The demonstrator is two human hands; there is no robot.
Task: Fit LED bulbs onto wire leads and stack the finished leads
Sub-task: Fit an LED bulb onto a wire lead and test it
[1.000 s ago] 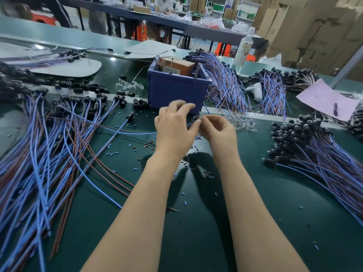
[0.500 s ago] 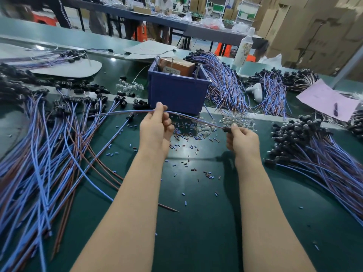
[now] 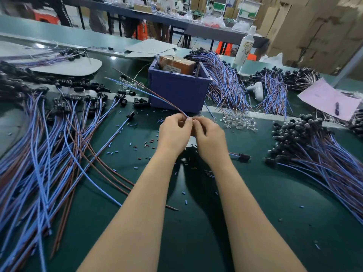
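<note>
Above the green bench [image 3: 255, 193], just before the blue bin [image 3: 176, 91], the left hand [image 3: 174, 132] and right hand [image 3: 209, 138] pinch, fingertips together, the near end of one blue-and-brown wire lead [image 3: 169, 105], which slants away up-left.

Both forearms extended forward, hands met at fingertips. Wire lead [image 3: 179, 111] pinched by left hand [image 3: 173, 132]; right hand [image 3: 209, 137] fingers curled, hold hidden.
</note>
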